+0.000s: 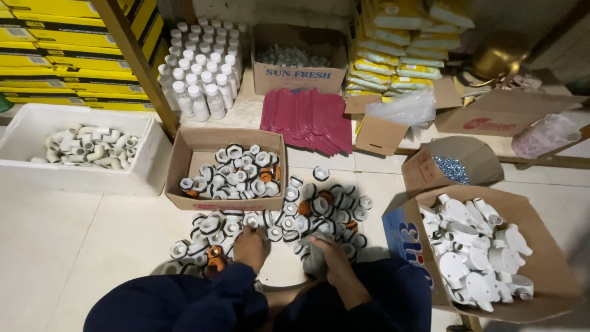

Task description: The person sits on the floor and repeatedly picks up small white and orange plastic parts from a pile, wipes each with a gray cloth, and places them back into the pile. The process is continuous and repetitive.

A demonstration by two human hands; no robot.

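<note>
A heap of white plastic pipe fittings [319, 206], some with orange parts, lies on the tiled floor in front of me. My left hand [250, 245] reaches into the near left of the heap, fingers down on a white fitting [251, 220]. My right hand [329, 258] is curled around a pale grey piece [312, 261] at the heap's near edge. An open cardboard box [192, 157] holding more of the same fittings stands just beyond the heap. My dark blue trouser knees fill the bottom of the view.
A white foam tub [24, 132] of elbow fittings stands at left. At right, a large carton [547, 264] holds white round-headed fittings, with a smaller box of screws [452, 169] behind it. Beyond are white bottles [203, 74], red sheets [307, 120], a carton [298, 79], yellow packets and stacked yellow boxes.
</note>
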